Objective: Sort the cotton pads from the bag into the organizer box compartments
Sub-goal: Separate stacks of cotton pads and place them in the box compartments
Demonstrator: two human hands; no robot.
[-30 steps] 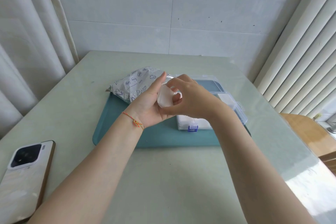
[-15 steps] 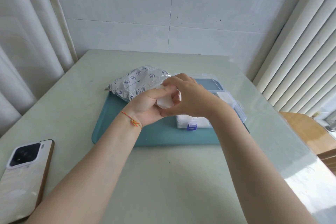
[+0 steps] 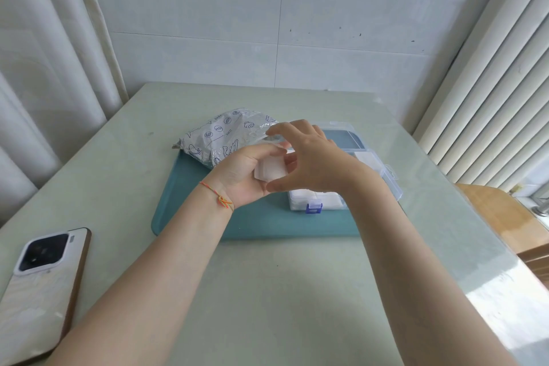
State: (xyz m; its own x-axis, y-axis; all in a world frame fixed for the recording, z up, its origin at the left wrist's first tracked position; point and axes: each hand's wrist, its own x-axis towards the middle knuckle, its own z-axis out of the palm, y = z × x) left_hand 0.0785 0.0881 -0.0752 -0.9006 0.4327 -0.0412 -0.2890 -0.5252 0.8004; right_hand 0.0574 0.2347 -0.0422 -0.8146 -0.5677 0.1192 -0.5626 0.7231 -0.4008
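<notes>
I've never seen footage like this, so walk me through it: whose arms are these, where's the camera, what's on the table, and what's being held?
No machine here: these are a person's two bare arms, filmed by a wide-angle camera worn on their head, looking forward and down. On the pale table lies a teal tray. On it rest a patterned bag and a clear organizer box with a blue latch; white pads show in its near compartment. A phone lies camera side up at the left. The left hand, with a cord bracelet on its wrist, holds a small stack of cotton pads. The right hand reaches over the stack with fingers spread; whether it grips it is unclear.
</notes>
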